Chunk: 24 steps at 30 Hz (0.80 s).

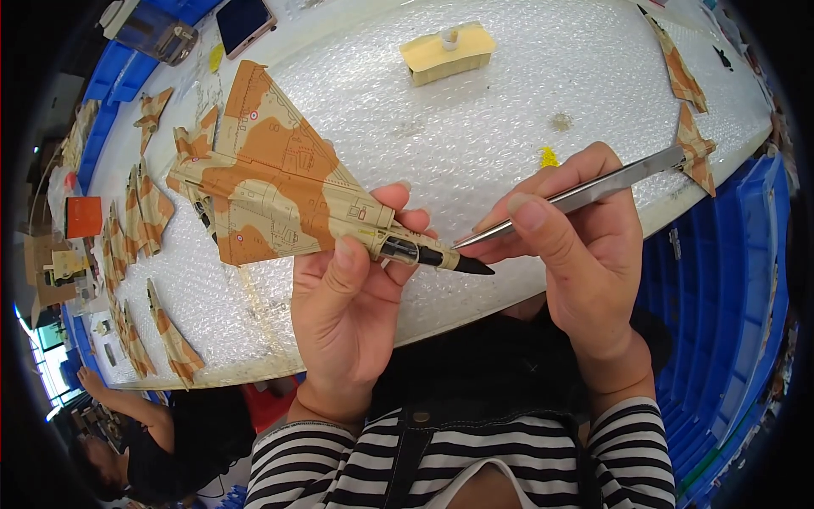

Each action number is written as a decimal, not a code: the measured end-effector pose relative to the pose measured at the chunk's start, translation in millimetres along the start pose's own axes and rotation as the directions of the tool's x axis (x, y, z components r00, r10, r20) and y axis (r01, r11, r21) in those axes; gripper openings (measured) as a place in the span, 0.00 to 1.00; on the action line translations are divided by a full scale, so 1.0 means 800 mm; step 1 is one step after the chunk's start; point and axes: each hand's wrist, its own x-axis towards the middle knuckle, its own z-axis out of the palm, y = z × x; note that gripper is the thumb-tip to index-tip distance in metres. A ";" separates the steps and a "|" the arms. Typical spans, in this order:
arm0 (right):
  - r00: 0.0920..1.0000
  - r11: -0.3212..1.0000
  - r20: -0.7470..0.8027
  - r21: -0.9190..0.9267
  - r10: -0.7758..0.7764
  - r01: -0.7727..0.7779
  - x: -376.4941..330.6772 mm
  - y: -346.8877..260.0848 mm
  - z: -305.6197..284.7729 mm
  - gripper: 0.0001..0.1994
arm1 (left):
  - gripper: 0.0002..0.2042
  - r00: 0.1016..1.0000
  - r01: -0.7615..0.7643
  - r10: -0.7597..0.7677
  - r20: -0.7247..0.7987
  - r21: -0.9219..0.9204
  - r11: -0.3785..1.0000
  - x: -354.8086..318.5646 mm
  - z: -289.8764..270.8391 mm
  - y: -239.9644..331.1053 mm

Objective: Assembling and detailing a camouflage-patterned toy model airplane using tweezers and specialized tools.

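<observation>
A model jet plane (280,182) in tan and orange-brown camouflage lies across my left hand (348,314), which grips it near the cockpit between thumb and fingers. Its black nose points right, and a dark cockpit opening (400,249) shows just behind it. In my right hand (585,246) a pair of metal tweezers (593,188) is pinched, the handle end reaching up to the right. The tweezers' tips rest at or very close to the nose section; whether they hold a small part cannot be made out.
Bubble wrap (356,85) covers the table. Several camouflage planes (174,339) lie at the left, others (678,72) at the far right. A yellowish block (449,55) with a small cup and a phone (243,25) sit farther back. Blue bins (721,322) stand right; another person (144,433) is lower left.
</observation>
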 end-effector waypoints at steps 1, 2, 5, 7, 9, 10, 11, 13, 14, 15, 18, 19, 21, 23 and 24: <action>1.000 1.000 -0.005 -0.006 -0.001 0.001 0.000 0.000 0.000 0.07 | 0.20 1.000 0.002 -0.002 0.000 0.000 1.000 0.000 0.000 0.000; 1.000 1.000 -0.009 -0.012 -0.003 0.003 0.000 0.001 0.000 0.07 | 0.20 1.000 0.003 -0.003 -0.001 0.000 1.000 0.000 0.001 0.000; 1.000 1.000 -0.012 -0.028 0.000 -0.001 0.000 0.000 0.001 0.07 | 0.20 1.000 -0.003 0.003 -0.003 0.006 1.000 0.000 0.000 -0.001; 1.000 0.999 -0.025 -0.046 0.002 -0.004 -0.001 0.000 0.002 0.07 | 0.20 1.000 -0.001 0.001 0.001 0.021 1.000 0.000 0.000 0.000; 1.000 0.998 -0.018 -0.063 0.009 -0.010 -0.001 -0.001 0.004 0.07 | 0.19 1.000 -0.012 0.012 -0.002 0.020 1.000 0.000 -0.001 0.000; 1.000 0.998 -0.026 -0.070 -0.001 -0.001 -0.001 0.000 0.004 0.07 | 0.19 1.000 -0.005 0.005 -0.004 0.024 1.000 0.001 -0.001 0.001; 0.999 0.997 -0.034 -0.077 -0.010 0.007 -0.001 0.001 0.005 0.07 | 0.19 1.000 0.001 -0.001 -0.006 0.028 1.000 0.001 -0.001 0.001; 0.998 0.996 -0.047 -0.090 -0.029 0.025 -0.002 0.003 0.006 0.07 | 0.18 1.000 0.014 -0.014 -0.011 0.036 0.999 0.000 0.000 0.002; 0.999 0.995 -0.036 -0.097 -0.026 0.022 -0.002 0.003 0.007 0.07 | 0.18 1.000 0.005 -0.005 -0.014 0.027 1.000 0.000 0.000 0.002; 0.998 0.995 -0.046 -0.099 -0.032 0.027 -0.003 0.003 0.008 0.07 | 0.18 1.000 0.009 -0.008 -0.014 0.057 0.998 0.001 -0.001 0.002; 0.996 0.994 -0.076 -0.104 -0.053 0.045 -0.004 0.003 0.009 0.07 | 0.18 1.000 0.023 -0.021 -0.013 0.147 0.989 0.001 -0.001 0.001; 0.996 0.993 -0.067 -0.108 -0.050 0.042 -0.004 0.002 0.010 0.07 | 0.18 1.000 0.015 -0.013 -0.017 0.141 0.990 0.001 0.000 0.002; 0.996 0.991 -0.076 -0.132 -0.048 0.038 -0.004 0.001 0.011 0.07 | 0.19 0.999 0.023 -0.018 -0.034 0.144 0.989 0.001 0.002 0.003; 0.995 0.987 -0.087 -0.157 -0.048 0.034 -0.004 0.000 0.012 0.07 | 0.19 0.998 0.032 -0.025 -0.050 0.146 0.989 0.000 0.004 0.003; 0.996 0.986 -0.079 -0.161 -0.046 0.033 -0.004 0.000 0.012 0.07 | 0.19 0.998 0.026 -0.019 -0.052 0.141 0.990 0.000 0.005 0.004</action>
